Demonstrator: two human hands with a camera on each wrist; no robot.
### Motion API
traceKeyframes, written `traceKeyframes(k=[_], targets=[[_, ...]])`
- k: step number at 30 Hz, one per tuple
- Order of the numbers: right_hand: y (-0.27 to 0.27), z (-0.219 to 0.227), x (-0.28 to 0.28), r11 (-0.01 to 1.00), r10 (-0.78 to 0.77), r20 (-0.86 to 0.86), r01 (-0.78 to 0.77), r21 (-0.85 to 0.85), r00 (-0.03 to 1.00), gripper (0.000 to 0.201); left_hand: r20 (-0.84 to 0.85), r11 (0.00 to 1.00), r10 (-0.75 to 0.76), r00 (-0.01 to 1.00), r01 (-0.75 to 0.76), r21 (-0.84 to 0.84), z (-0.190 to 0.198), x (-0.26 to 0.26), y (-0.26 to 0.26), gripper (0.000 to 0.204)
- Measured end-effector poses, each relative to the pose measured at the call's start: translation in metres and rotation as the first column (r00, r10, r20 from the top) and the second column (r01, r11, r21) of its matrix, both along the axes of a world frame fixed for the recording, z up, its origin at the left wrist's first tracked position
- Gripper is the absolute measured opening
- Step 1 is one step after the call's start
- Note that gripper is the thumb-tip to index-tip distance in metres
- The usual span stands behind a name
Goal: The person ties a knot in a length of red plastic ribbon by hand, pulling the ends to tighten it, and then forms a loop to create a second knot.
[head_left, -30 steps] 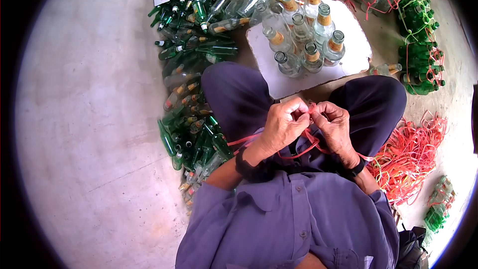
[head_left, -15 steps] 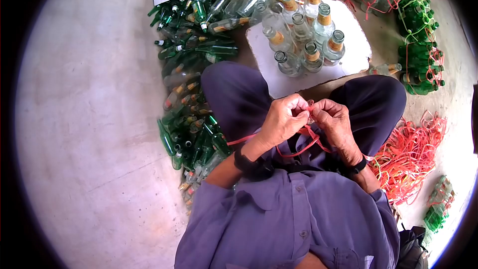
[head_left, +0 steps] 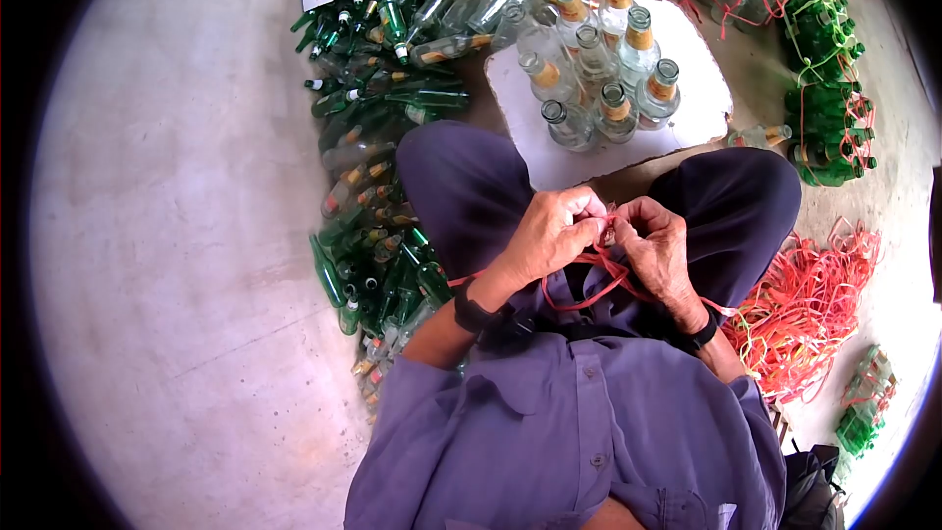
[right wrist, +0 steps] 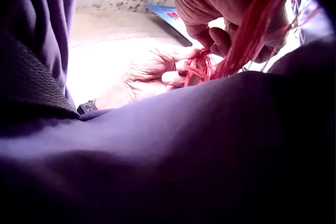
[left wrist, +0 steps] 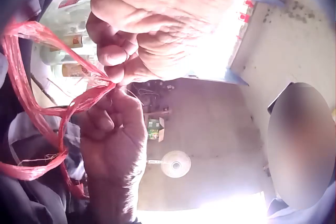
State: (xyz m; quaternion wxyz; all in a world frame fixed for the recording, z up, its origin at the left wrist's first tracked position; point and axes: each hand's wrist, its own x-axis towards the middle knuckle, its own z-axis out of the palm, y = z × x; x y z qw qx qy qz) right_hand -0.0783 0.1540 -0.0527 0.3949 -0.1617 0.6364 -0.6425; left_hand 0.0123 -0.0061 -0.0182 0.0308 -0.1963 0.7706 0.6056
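Observation:
A red plastic string [head_left: 567, 307] hangs in loose loops below both hands, in front of the person's lap. My left hand [head_left: 551, 241] pinches it between thumb and curled fingers. Close beside it, my right hand [head_left: 659, 251] pinches the same string, and the fingertips of the two hands nearly meet. In the left wrist view the strands of string [left wrist: 23, 77] gather to a point between the hands. A small bunched tangle of string [right wrist: 198, 71] shows at the fingertips in the right wrist view.
Several clear glass bottles [head_left: 657, 95] stand upright on a white board [head_left: 702, 88] beyond the knees. Green and clear bottles [head_left: 329, 270] lie heaped on the left. A pile of red string [head_left: 810, 309] lies at right, near tied green bottle bundles [head_left: 829, 128].
The left hand and wrist have shifted slightly left, and the fingers of both hands have changed position around the string. The bottles and the board have stayed put.

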Motion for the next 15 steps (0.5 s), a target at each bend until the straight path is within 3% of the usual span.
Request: traceKeyframes(k=[2, 4, 5, 7, 8, 10, 11, 12, 15], targets=[[-0.002, 0.003, 0.000, 0.999, -0.046, 0.100, 0.043, 0.029, 0.994, 0.008, 0.032, 0.998, 0.031, 0.999, -0.033, 0.062, -0.005, 0.001, 0.000, 0.008], [-0.001, 0.000, -0.002, 0.999, -0.042, 0.111, 0.038, 0.040, 0.993, 0.009, -0.141, 0.981, 0.163, 0.977, -0.176, -0.086, -0.008, 0.002, 0.005, 0.009], [0.000, -0.001, -0.003, 0.998, -0.035, 0.122, 0.030, 0.049, 0.992, 0.011, -0.141, 0.981, 0.163, 0.977, -0.176, -0.085, -0.008, 0.002, 0.007, 0.009], [0.001, -0.002, -0.006, 0.998, -0.034, 0.168, 0.026, 0.053, 0.985, 0.011, -0.306, 0.893, 0.298, 0.904, -0.378, -0.245, -0.004, 0.001, 0.010, 0.013], [0.001, -0.002, -0.007, 0.998, -0.033, 0.214, 0.021, 0.057, 0.976, 0.012, -0.306, 0.893, 0.299, 0.904, -0.378, -0.245, 0.000, 0.002, 0.011, 0.013], [0.000, -0.004, -0.008, 0.999, -0.020, 0.210, 0.010, 0.049, 0.978, 0.012, -0.412, 0.900, 0.094, 0.907, -0.254, -0.353, 0.010, 0.005, 0.011, 0.014], [0.000, -0.005, -0.008, 0.999, -0.009, 0.204, 0.001, 0.040, 0.979, 0.012, -0.483, 0.859, 0.004, 0.876, -0.251, -0.447, 0.006, 0.002, 0.013, 0.015], [0.000, -0.002, -0.008, 0.999, -0.009, 0.204, 0.001, 0.040, 0.979, 0.012, -0.483, 0.858, 0.004, 0.876, -0.251, -0.447, 0.005, 0.002, 0.015, 0.015], [-0.001, 0.003, -0.008, 1.000, -0.005, 0.200, -0.001, 0.028, 0.980, 0.011, -0.383, 0.732, -0.127, 0.915, -0.174, -0.659, 0.004, 0.000, 0.016, 0.017]])
